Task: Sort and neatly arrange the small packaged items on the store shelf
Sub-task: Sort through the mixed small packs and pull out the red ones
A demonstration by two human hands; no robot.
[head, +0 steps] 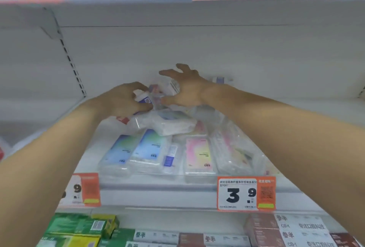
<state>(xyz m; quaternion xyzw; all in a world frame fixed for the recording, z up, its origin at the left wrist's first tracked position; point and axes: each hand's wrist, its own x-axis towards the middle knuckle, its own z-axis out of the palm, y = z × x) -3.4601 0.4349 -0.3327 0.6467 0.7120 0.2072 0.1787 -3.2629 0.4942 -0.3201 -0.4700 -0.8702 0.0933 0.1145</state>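
Item one: our left hand (126, 98) reached to the back of the white shelf (197, 187), fingers curled round a small white-and-blue tube pack (142, 97), which sat in the crook of thumb and forefinger. Whether the pack was lifted clear of the heap or touching it, we could not tell.

Item two: our right hand (185, 87) hovered just beside the left, fingers spread and bent like a claw, gripping nothing. A clear-wrapped packet (169, 86) lay directly under its palm; contact was not plain.

Item three: nearer to us than both hands, a loose white packet (173, 124) lay tilted across the heap. Nearer still, in a row along the shelf front, lay two blue-faced packs (136, 152), a narrow blue-labelled tube (169, 158) and a pink-faced pack (198, 154). Below our right wrist sat a crumpled clear bag (235, 154) of pink items.

Item four: beyond our right wrist, against the back wall, lay a lone small tube (220, 79).

Item five: a price tag reading 3.9 (245, 193) hung on the shelf edge under our right forearm. Boxes, green (79, 227) and brown (262, 231), stood on the tier below.
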